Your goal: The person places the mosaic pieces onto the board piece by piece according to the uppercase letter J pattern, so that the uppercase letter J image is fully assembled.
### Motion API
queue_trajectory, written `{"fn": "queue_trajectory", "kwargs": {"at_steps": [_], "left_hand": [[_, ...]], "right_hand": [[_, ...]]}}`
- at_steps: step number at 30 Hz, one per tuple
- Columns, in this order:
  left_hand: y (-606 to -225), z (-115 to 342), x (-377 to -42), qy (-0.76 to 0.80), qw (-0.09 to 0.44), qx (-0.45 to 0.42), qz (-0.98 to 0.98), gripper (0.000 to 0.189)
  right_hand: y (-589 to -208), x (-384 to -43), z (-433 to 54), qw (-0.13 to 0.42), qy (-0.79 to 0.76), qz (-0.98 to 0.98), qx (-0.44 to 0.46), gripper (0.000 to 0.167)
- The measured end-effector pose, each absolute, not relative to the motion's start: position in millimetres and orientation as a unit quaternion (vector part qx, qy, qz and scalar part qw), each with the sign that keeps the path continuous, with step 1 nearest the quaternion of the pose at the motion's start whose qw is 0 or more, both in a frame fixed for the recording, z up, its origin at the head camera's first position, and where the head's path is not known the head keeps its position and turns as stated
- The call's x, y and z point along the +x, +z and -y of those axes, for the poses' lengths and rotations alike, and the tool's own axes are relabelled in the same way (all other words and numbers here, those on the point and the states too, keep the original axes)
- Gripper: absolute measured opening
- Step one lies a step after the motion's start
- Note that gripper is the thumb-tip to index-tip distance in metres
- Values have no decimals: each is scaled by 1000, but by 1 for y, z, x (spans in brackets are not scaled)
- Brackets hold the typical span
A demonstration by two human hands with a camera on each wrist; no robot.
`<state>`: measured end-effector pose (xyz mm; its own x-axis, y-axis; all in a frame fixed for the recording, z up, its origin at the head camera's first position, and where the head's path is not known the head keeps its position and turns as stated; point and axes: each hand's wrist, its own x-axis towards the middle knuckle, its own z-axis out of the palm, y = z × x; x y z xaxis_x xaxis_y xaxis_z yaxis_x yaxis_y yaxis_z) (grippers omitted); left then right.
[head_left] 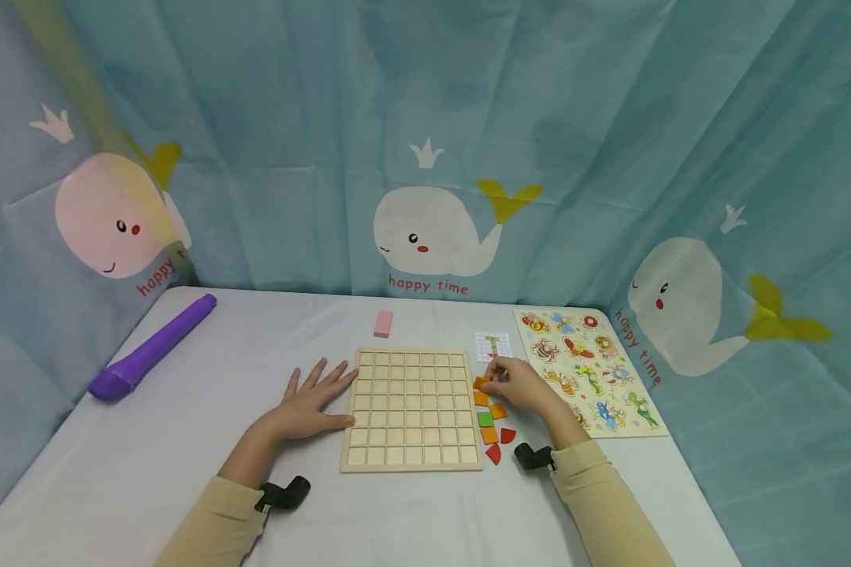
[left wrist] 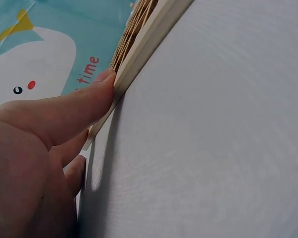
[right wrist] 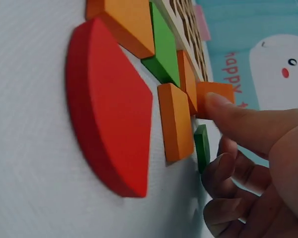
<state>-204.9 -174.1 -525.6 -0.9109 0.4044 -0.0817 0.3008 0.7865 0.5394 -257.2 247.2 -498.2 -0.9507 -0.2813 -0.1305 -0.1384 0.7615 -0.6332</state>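
Observation:
A wooden grid board (head_left: 411, 468) with square cells lies flat on the table. My left hand (head_left: 303, 408) rests at its left side, fingers spread, with the thumb (left wrist: 92, 99) touching the board's edge in the left wrist view. Past the board's upper right side, my right hand (head_left: 521, 384) pinches an orange square block (right wrist: 216, 94), tilted up from the table. Below that hand lie more orange blocks (head_left: 490, 435), a green square block (head_left: 485, 419) and two red quarter-round blocks (head_left: 493, 453). Near the curled fingers, the right wrist view shows another green piece (right wrist: 202, 148).
A small pattern card (head_left: 492, 339) lies beyond my right hand. Farther right is a board with insect pictures (head_left: 589, 370). A pink block (head_left: 383, 324) sits behind the grid board, and a purple stick-like object (head_left: 152, 346) lies at the far left. Whale-print curtains (head_left: 276, 157) surround the table.

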Motion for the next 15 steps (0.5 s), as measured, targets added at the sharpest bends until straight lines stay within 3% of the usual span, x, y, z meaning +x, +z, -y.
{"fn": "queue_trajectory", "kwargs": {"at_steps": [15], "left_hand": [[-527,175,-207,265,105,187,-940,91]], "right_hand": [[-476,-254,-224,37,-421,-896,-136,19]]}}
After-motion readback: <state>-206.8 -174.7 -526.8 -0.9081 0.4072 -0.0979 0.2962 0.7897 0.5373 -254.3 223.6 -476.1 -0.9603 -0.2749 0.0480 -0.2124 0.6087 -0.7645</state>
